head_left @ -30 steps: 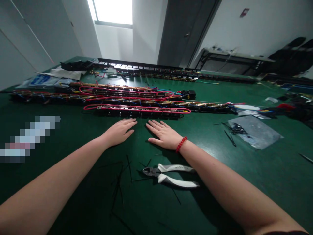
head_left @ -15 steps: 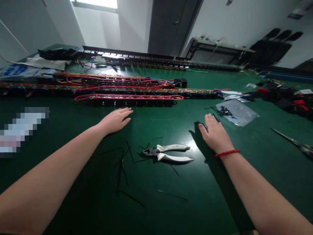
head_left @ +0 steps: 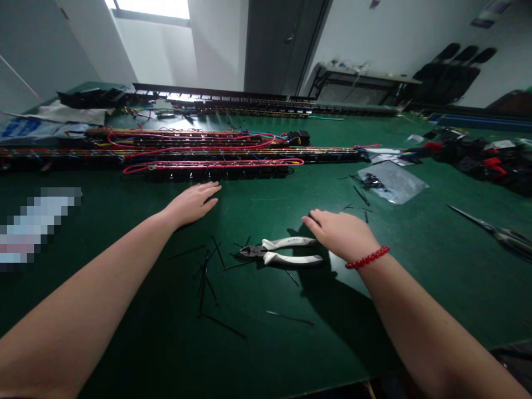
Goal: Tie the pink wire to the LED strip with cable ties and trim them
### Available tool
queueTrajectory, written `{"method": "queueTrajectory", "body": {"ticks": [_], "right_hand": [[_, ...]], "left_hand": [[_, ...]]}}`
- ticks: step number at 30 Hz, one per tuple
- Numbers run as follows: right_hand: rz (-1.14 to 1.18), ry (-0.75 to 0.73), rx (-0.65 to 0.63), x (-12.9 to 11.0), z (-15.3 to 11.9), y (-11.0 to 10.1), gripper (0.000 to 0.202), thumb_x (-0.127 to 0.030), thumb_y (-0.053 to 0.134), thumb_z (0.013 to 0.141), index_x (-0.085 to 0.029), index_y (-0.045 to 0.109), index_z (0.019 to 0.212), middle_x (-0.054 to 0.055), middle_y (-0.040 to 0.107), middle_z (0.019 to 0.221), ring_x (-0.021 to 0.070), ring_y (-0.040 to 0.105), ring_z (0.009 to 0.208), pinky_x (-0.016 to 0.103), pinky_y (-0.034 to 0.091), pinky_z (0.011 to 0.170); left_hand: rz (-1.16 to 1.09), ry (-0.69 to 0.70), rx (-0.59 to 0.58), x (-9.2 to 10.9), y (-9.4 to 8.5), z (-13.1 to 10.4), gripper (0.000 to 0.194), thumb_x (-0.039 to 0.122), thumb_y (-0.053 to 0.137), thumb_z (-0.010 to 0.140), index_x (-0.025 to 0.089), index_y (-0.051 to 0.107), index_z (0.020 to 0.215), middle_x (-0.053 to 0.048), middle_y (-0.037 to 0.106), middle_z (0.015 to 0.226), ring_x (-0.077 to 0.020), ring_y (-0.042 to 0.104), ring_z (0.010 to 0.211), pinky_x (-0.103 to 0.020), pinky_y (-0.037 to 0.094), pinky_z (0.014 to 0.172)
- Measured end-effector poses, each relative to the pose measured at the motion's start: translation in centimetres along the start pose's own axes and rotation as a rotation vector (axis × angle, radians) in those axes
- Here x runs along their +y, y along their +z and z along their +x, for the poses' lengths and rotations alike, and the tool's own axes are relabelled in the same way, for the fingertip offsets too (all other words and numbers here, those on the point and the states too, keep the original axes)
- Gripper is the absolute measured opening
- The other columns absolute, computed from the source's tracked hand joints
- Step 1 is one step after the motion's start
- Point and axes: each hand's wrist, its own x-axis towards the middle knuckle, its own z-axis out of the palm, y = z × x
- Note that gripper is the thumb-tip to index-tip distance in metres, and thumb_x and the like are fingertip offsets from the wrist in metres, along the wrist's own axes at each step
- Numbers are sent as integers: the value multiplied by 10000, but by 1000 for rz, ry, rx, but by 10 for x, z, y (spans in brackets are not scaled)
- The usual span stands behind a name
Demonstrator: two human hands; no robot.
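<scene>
My left hand (head_left: 192, 204) lies flat on the green table with its fingers stretched out, just in front of a bundle of rods with red wire (head_left: 233, 166). It holds nothing. My right hand (head_left: 341, 231), with a red bead bracelet (head_left: 368, 258) at the wrist, hovers by the handle ends of white-handled diagonal cutters (head_left: 291, 259). Its thumb and fingers point left, loosely bent, and nothing shows in them. The cutters lie on the table, jaws to the left. Around the jaws several thin black cable ties (head_left: 203, 285) are scattered.
A clear plastic bag (head_left: 397, 183) with black ties lies beyond my right hand. Scissors (head_left: 490, 228) rest at the right, near black and red parts (head_left: 477, 160). Long wired strips (head_left: 328, 155) stretch across the table. A blurred-out flat item (head_left: 45, 221) is at the left.
My right hand has moved left, from beside the plastic bag to the cutters' handles, uncovering ties near the bag. My left hand stays in place. The view has shifted slightly.
</scene>
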Motion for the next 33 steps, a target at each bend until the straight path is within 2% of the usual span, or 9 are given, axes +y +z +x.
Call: {"method": "queueTrajectory", "body": {"ticks": [2, 4, 9, 12, 16, 22, 26, 30, 33], "right_hand": [[-10, 78, 66, 15, -2, -8, 506, -418, 289, 1019, -121, 699, 1042, 185, 721, 976, 302, 677, 1008, 540, 481, 909], [15, 49, 97, 17, -4, -16, 541, -437, 259, 1016, -113, 689, 1074, 210, 703, 1036, 320, 655, 1031, 549, 475, 907], [205, -382, -99, -19, -11, -19, 517, -575, 645, 822, -254, 642, 1226, 77, 669, 1195, 221, 625, 1076, 346, 528, 894], [264, -472, -101, -34, -11, -9, 530, -395, 747, 755, -234, 618, 1243, 92, 652, 1182, 227, 618, 1044, 366, 532, 890], [323, -454, 10, -27, -7, 0, 431, -318, 709, 763, -233, 639, 1180, 93, 637, 1132, 230, 610, 1018, 378, 536, 888], [315, -203, 305, 4, 5, 12, 493, -419, 631, 840, -213, 592, 1287, 130, 565, 1177, 286, 552, 1093, 480, 501, 953], [234, -132, 316, 12, 14, 24, 515, -451, 623, 846, -159, 625, 1270, 165, 586, 1120, 332, 560, 1061, 537, 488, 928], [179, -190, 303, -13, 11, 24, 502, -422, 423, 972, -154, 530, 1383, 188, 543, 1323, 359, 462, 1268, 604, 365, 1054], [186, -420, 176, -47, 3, 25, 508, -417, 325, 1016, -188, 448, 1452, 106, 468, 1491, 240, 367, 1414, 459, 296, 1171]], "left_hand": [[9, -7, -5, 0, -1, 0, 534, 433, 321, 1009, 183, 409, 1472, -79, 401, 1553, -238, 365, 1443, -438, 283, 1213], [14, -12, -10, 1, -2, 0, 555, 450, 308, 1000, 182, 406, 1476, -68, 402, 1554, -237, 368, 1442, -432, 282, 1213], [18, -21, -23, 2, -4, -1, 569, 448, 311, 989, 168, 407, 1475, -72, 394, 1559, -229, 354, 1450, -422, 264, 1219], [18, -24, -27, 2, -5, -1, 569, 452, 318, 987, 176, 403, 1477, -70, 392, 1560, -232, 353, 1450, -427, 272, 1214], [22, -23, -28, 2, -5, -2, 572, 458, 307, 991, 177, 399, 1480, -74, 392, 1559, -239, 351, 1450, -440, 281, 1210], [25, -13, -31, 1, -6, -1, 573, 457, 308, 989, 170, 405, 1476, -79, 391, 1559, -239, 356, 1447, -437, 281, 1210], [23, -7, -30, 0, -5, -1, 577, 453, 311, 987, 162, 403, 1476, -86, 395, 1556, -239, 356, 1447, -434, 281, 1210], [20, -7, -26, -1, -4, -1, 578, 463, 314, 987, 170, 403, 1478, -87, 396, 1556, -246, 358, 1446, -440, 288, 1206], [19, -5, -24, -2, -4, -1, 577, 462, 317, 987, 169, 409, 1474, -86, 397, 1555, -240, 359, 1446, -426, 282, 1209]]}}
